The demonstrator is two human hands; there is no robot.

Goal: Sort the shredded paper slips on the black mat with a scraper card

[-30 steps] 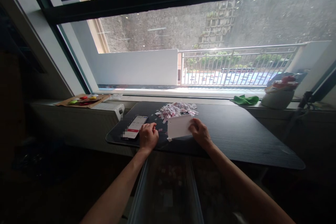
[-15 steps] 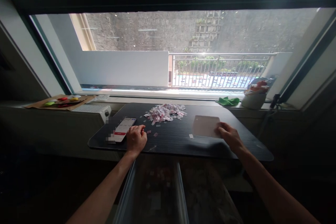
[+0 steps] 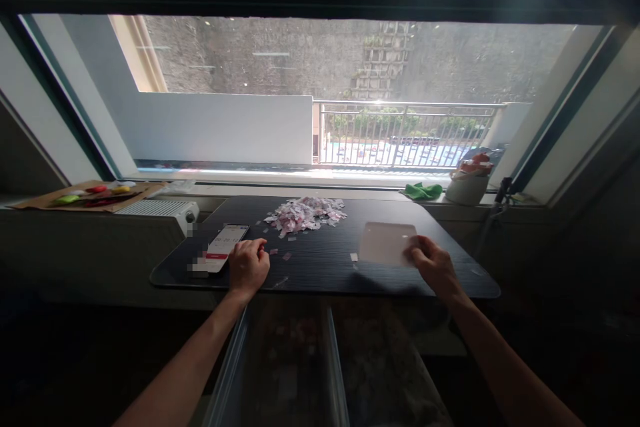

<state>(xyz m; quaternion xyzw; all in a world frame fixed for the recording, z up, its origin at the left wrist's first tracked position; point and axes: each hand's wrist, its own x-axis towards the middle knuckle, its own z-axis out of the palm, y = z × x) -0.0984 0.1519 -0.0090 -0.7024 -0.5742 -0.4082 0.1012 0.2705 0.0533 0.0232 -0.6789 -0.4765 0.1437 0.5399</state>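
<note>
My right hand pinches the right edge of a thin, pale, see-through rectangular sheet, held over the dark table with its shadow below. At the table's left, my left hand lies with its fingers curled in, beside the lower right part of a phone with a timer on its screen. Whether anything is inside those fingers is hidden. A heap of small white and pinkish paper scraps sits at the far middle of the table. One white scrap lies apart, near the sheet's left edge.
Behind the table is a large window with a sill. A green cloth and a pale container stand on the sill at right. Left are a white slatted unit and a brown board holding colourful items. A drawer is below.
The whole view has shifted, so most things appear slightly further left. The sheet in my right hand is tilted up a little more. My left hand stays beside the phone.
</note>
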